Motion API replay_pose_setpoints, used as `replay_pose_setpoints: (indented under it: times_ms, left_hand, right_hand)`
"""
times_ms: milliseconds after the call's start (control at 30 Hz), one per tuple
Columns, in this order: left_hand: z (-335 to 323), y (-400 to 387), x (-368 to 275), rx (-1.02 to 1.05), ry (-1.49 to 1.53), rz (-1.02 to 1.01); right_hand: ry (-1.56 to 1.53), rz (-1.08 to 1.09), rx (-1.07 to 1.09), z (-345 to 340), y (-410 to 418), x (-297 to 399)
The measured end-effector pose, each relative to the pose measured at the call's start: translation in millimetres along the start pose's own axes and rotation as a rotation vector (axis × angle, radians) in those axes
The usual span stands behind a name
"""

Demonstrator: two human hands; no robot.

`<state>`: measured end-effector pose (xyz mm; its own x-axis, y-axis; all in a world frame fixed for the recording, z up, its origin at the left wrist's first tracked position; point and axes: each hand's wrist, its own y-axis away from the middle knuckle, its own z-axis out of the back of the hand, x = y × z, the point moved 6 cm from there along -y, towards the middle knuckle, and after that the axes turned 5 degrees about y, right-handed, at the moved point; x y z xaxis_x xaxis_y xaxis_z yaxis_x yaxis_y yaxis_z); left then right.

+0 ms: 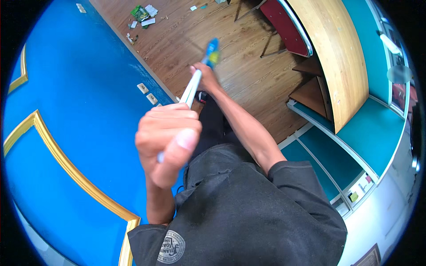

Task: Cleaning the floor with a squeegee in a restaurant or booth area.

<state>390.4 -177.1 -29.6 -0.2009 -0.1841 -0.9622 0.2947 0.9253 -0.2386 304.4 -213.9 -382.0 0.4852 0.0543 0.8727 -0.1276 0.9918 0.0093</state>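
A broom with a white handle [190,90] runs away from me, its far end over the wood-patterned floor. My left hand [168,143] is wrapped around the upper end of the handle, close to the camera. Farther down, my right hand [208,79] grips the handle just above the blue and yellow broom head [212,55]. The head is blurred, and I cannot tell whether its bristles touch the floor. Beyond it, near the wall, lies litter: a green wrapper [139,13], a sheet of white paper [151,10] and small scraps.
A blue wall [83,99] with gold molding [83,173] and sockets [142,88] runs along my left. On the right stand a red-backed metal-frame chair [286,28] and a desk with a wooden top [346,66]. Teal partition panels [372,129] lie behind the desk.
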Motion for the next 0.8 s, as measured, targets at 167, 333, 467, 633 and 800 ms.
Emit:
replay_pose_setpoints:
  times_ms: [167,333,467,633,800]
  left_hand:
    - [-18,1,-44,0.028,-0.103,-0.119]
    - [-14,9,-118,0.288,-0.011,-0.142]
    - [-7,5,-117,0.240,0.185,-0.092]
    - [-26,8,-35,0.288,0.447,-0.097]
    - [-62,24,65,0.189,0.308,0.227]
  right_hand:
    - [-0.127,0.038,0.132,-6,-38,72]
    - [-0.055,0.297,0.081,25,-7,135]
    - [0.145,0.195,0.158,65,35,107]
    - [0.281,-0.040,0.113,141,93,29]
    - [0.464,-0.288,0.067,199,131,-75]
